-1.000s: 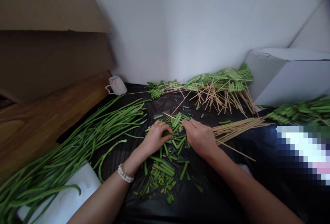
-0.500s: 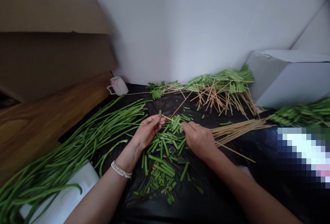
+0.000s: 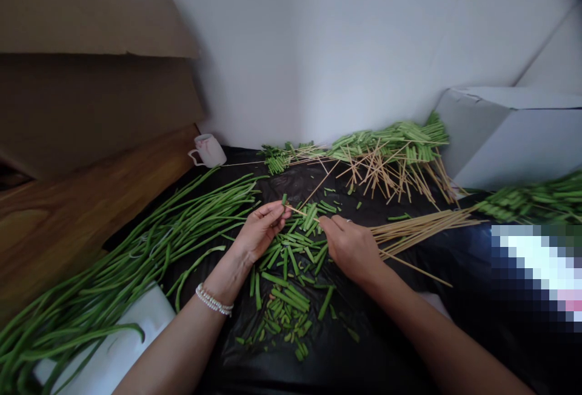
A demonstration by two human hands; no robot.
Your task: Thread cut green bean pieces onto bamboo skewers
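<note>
My left hand (image 3: pixel 261 230) is raised above the cut beans, palm turned up, pinching a short piece of green bean (image 3: pixel 284 199) upright in its fingertips. My right hand (image 3: pixel 349 247) is pinching a thin bamboo skewer (image 3: pixel 302 212), whose point reaches toward that bean piece without visibly entering it. Beneath and between my hands lies a loose pile of cut long beans (image 3: pixel 291 267). Uncut long beans (image 3: pixel 136 243) spread to the left of my left wrist, which wears a pearl bracelet (image 3: pixel 213 301).
Loose skewers (image 3: pixel 418 228) fan out right of my right hand. Bean-loaded skewers (image 3: pixel 391 152) heap along the back, with more (image 3: pixel 531 201) at right. Black plastic sheeting (image 3: pixel 391 322) covers the surface. A white mug (image 3: pixel 208 151) stands by a wooden board (image 3: pixel 77 213).
My left hand has risen from the pile, turned palm up and moved left, picking up a bean piece. My right hand has lifted slightly with the skewer. Little differs over the last half second.
</note>
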